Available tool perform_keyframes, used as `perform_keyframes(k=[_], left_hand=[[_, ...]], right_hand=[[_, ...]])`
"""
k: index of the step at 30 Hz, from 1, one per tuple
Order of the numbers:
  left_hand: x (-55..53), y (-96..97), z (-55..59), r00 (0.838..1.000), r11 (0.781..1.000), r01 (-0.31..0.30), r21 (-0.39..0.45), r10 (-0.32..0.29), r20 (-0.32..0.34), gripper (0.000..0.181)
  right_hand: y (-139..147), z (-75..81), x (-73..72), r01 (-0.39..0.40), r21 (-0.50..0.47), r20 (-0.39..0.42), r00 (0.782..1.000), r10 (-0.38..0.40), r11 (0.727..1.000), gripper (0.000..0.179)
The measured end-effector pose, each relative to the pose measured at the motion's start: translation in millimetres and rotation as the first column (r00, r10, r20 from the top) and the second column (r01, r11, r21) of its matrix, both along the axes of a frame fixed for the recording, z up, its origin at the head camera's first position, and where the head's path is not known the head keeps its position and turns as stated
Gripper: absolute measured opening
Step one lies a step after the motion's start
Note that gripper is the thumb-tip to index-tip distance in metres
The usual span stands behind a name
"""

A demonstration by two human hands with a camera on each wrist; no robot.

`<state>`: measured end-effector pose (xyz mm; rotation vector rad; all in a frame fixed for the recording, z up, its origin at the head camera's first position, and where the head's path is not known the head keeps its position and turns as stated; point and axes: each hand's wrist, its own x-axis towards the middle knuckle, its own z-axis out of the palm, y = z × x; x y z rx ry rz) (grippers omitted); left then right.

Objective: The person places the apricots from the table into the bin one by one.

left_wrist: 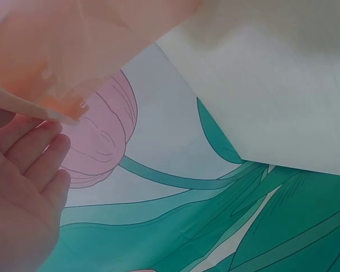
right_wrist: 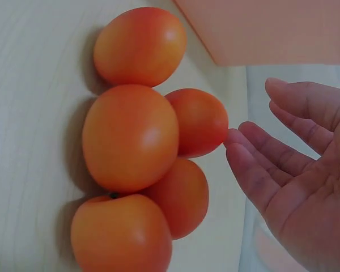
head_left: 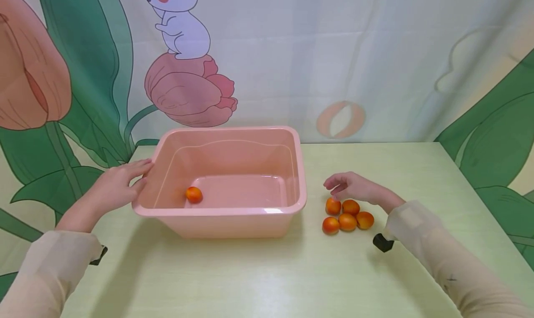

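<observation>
In the head view my left hand (head_left: 118,183) touches the left rim of a pink plastic basin (head_left: 238,224) with its fingers extended. One orange-red tomato (head_left: 193,194) lies inside the basin at the left. Several more tomatoes (head_left: 347,221) sit clustered on the table, right of the basin. Just above and behind this cluster hovers my right hand (head_left: 354,187), its fingers loosely bent and holding nothing. The right wrist view has its fingertips (right_wrist: 235,148) close beside a tomato (right_wrist: 201,122) at the cluster's edge; whether they touch is unclear.
A pale green-yellow table (head_left: 233,276) carries the basin and the tomatoes. Behind it hangs a curtain (head_left: 271,67) printed with tulips, leaves and a white animal. The basin's raised walls stand between the two hands.
</observation>
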<state>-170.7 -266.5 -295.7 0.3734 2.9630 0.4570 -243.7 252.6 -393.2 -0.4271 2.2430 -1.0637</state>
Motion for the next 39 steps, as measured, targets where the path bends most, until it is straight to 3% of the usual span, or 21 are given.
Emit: perform_keyframes(k=[13,39], left_hand=[[-0.1,-0.3,-0.8,1.0,1.0,0.005,-0.008,-0.005,-0.013,0.048],[-1.8,-2.9,-3.7,1.0,1.0,0.012,-0.002,-0.012,-0.02,0.048]], right_hand=[[-0.2,-12.5,-3.5,-0.032,0.046,0.014,0.999,0.031,0.998,0.038],[-5.3,-17.7,-6.9,-0.099,0.14,0.0,0.995,0.1,0.985,0.036]])
